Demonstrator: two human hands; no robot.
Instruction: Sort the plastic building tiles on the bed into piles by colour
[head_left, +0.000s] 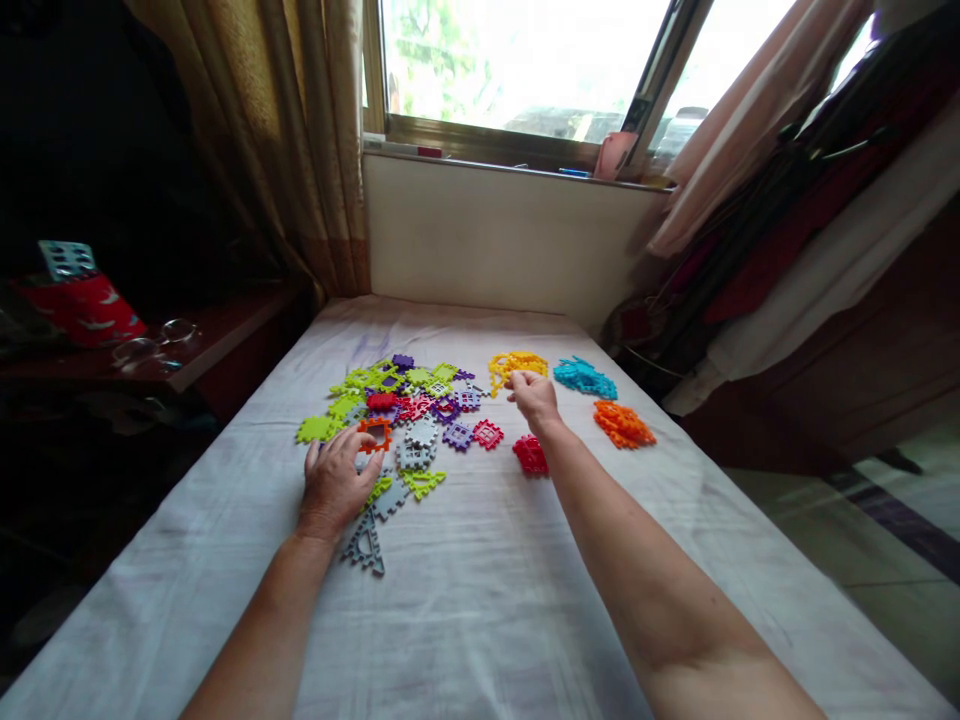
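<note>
Loosely spread, your left hand point(341, 482) at an orange, square, toothed plastic frame point(388, 434), your right hand point(534, 398) curled near the heaped yellow plastic pieces point(526, 362), its hold impossible to tell

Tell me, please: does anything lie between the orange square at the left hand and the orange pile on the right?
Yes. Straight across from the orange square lie grey pieces, a purple square and a red square; then come the red pile and the right wrist, before the orange pile.

Pale cloth point(465, 610), mixed toothed pieces point(414, 455), single-colour piles point(624, 425)
</note>
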